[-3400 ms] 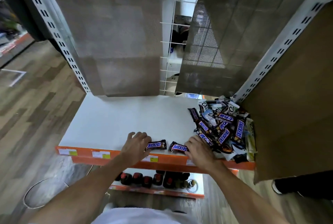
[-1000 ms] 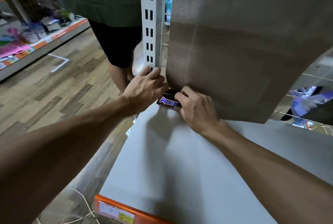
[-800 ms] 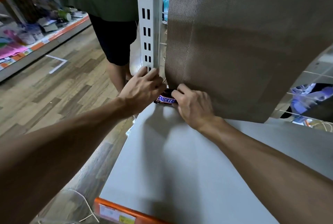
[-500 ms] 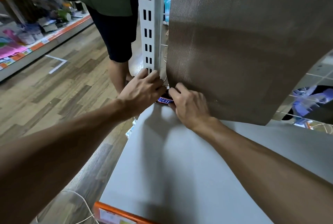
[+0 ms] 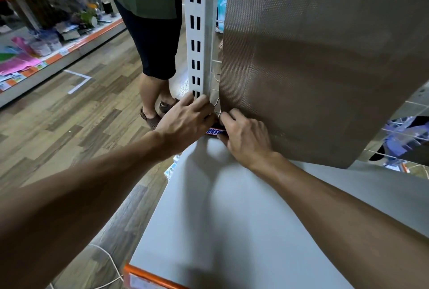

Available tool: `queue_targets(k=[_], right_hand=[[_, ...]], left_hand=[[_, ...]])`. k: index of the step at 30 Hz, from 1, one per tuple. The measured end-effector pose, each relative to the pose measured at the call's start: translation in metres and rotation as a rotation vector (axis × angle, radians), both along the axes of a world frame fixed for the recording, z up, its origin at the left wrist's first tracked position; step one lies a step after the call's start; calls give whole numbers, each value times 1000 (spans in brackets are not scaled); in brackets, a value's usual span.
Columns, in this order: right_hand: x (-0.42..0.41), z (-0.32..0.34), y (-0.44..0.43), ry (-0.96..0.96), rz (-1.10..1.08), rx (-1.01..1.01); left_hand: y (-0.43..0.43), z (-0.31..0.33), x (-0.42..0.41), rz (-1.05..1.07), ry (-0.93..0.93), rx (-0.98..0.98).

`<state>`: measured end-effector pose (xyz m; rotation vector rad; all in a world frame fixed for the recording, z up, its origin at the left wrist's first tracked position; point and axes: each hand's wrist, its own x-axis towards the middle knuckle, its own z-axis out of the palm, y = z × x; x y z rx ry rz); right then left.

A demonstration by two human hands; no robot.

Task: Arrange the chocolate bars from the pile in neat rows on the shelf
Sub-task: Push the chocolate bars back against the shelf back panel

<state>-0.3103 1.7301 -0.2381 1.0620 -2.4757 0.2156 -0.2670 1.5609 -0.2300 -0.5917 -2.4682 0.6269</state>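
- Head view: one chocolate bar (image 5: pixel 215 131) just above frame centre, at the far left corner of the grey shelf (image 5: pixel 232 219).
- Bar: dark brown wrapper, blue block letters on white with a red outline. Only the middle strip shows and both ends are covered by hands.
- Bar lies flat, lengthwise across the frame, at the foot of the white slotted upright post (image 5: pixel 197 33) and against the lower edge of the brown mesh panel (image 5: pixel 313 56).
- Left hand (image 5: pixel 185 121): fingers curled down over the bar's left end, holding it, fingertips by the post base.
- Right hand (image 5: pixel 246 135): fingers bent, grasping the right end, knuckles against the mesh.
- Orange price rail (image 5: pixel 148 277) bottom centre.
- Bystander (image 5: pixel 153 21) top centre, green top, dark shorts, sandals, on the wood floor (image 5: pixel 69 114).
- Stocked shelf (image 5: pixel 46 33) upper left, blurry.
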Motion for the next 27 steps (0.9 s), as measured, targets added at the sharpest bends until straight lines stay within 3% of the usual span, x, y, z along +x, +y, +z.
queue_targets(k=[12,21,27], right_hand=[[3,-1,10,-54,58,-34],[19,-1,29,-93,76,-62],[39,5,66,-23,58,-15]], left_hand=[[0,0,11,81,-68,34],[0,-8,32,48,-24,231],[32,-3,58,128,-120,324]])
